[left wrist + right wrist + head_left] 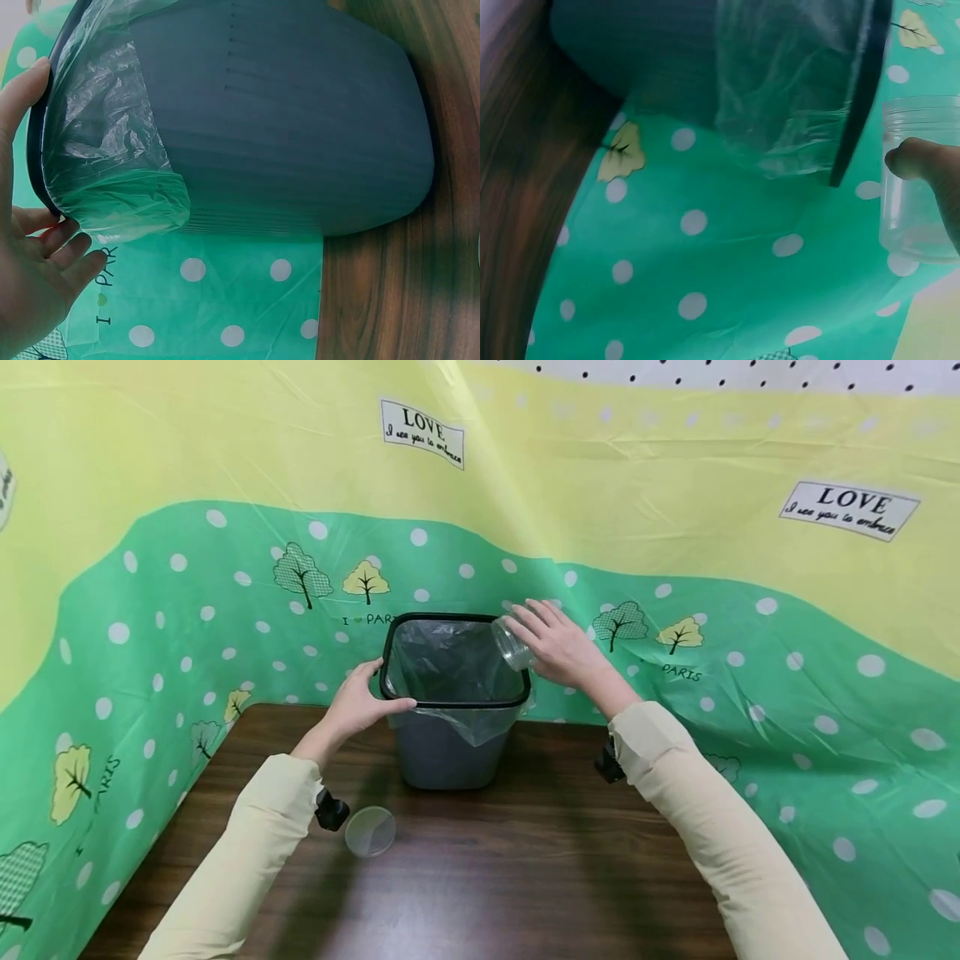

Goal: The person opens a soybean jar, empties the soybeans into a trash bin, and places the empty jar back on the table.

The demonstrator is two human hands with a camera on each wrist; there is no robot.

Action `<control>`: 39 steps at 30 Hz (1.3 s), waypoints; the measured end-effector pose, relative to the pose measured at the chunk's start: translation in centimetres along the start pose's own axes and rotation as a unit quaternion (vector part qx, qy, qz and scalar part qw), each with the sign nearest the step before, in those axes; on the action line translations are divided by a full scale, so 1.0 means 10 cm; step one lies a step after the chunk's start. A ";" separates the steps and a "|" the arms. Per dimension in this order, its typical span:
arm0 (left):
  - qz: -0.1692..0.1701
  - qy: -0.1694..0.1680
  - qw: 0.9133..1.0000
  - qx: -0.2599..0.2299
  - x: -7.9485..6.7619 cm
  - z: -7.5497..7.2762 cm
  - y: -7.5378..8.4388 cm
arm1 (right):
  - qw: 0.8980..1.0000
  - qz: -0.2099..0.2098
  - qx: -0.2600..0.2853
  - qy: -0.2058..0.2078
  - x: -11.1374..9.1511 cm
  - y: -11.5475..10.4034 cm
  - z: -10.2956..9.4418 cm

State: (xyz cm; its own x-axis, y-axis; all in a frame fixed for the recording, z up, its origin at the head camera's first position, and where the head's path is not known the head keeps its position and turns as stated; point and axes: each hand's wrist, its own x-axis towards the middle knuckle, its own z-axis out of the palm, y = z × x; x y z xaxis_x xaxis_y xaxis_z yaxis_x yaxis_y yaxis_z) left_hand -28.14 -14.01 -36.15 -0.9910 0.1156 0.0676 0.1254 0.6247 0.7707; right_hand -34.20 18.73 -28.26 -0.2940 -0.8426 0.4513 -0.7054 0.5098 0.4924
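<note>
A grey trash bin (450, 752) with a black rim and a clear plastic liner (480, 725) stands upright on the table. My left hand (358, 700) holds its rim at the near left corner, thumb on the front edge and fingers along the left side. In the left wrist view, the liner hangs folded over the rim beside those fingers. My right hand (558, 647) grips a clear jar (513, 645) at the bin's right rim, tipped sideways with its mouth towards the bin. The jar's threaded neck (922, 112) shows in the right wrist view, where the thumb presses its side.
A clear round lid (371, 832) lies on the dark wooden table (480, 877), near the left wrist. Behind the bin hangs a green and yellow printed cloth (675, 585), which also runs along the left side.
</note>
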 end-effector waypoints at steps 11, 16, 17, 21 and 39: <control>-0.002 0.001 1.000 0.000 -0.01 -0.01 0.00 | 1.000 0.016 -0.002 -0.001 -0.02 -0.01 0.02; -0.001 0.004 1.000 0.003 0.00 -0.01 0.00 | 0.999 0.034 0.010 0.029 -0.09 0.03 0.00; -0.001 0.003 1.000 0.004 0.00 -0.01 -0.01 | 0.999 0.039 0.013 0.034 -0.11 0.04 -0.01; -0.001 0.001 1.000 0.006 0.00 -0.01 -0.01 | 0.995 0.074 0.036 0.047 -0.20 0.06 -0.07; 0.001 0.003 1.000 0.000 0.01 0.01 -0.03 | 0.915 0.339 0.204 0.080 -0.93 -0.02 -0.20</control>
State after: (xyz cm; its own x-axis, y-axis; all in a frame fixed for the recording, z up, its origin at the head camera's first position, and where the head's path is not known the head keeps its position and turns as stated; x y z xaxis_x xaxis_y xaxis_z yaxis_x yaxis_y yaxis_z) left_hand -28.25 -14.08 -36.46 -0.9910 0.1126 0.0728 0.1275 0.6239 0.7711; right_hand -30.09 26.81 -31.07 -0.6780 -0.3037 0.6694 -0.5879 0.7707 -0.2457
